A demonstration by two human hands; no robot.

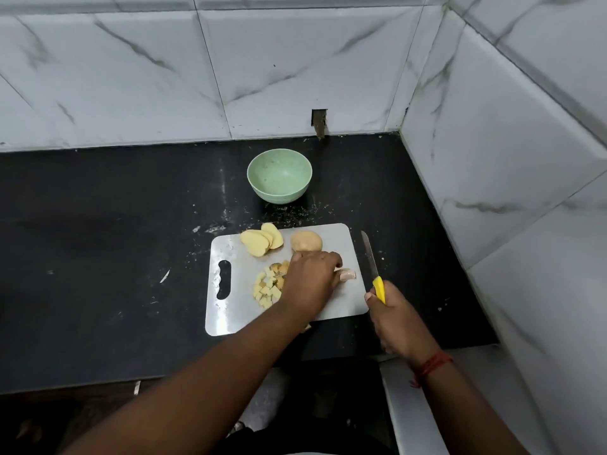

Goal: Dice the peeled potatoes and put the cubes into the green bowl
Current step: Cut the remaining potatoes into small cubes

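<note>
A grey cutting board (pixel 230 310) lies on the black counter. On it are several potato slices (pixel 261 241) at the back left, a whole peeled potato (pixel 306 240) at the back, and a heap of potato cubes (pixel 267 285). My left hand (pixel 312 280) lies over the board beside the cubes, fingers curled down; whether it holds anything is hidden. My right hand (pixel 391 316) grips the yellow handle of a knife (pixel 372 269), blade pointing away, just off the board's right edge. The green bowl (pixel 279 180) stands behind the board with nothing in it.
The black counter (pixel 98 257) runs to a marble-tiled wall at the back and another close on the right (pixel 525 192). White specks are scattered over the counter near the board. The counter's front edge is near my forearms.
</note>
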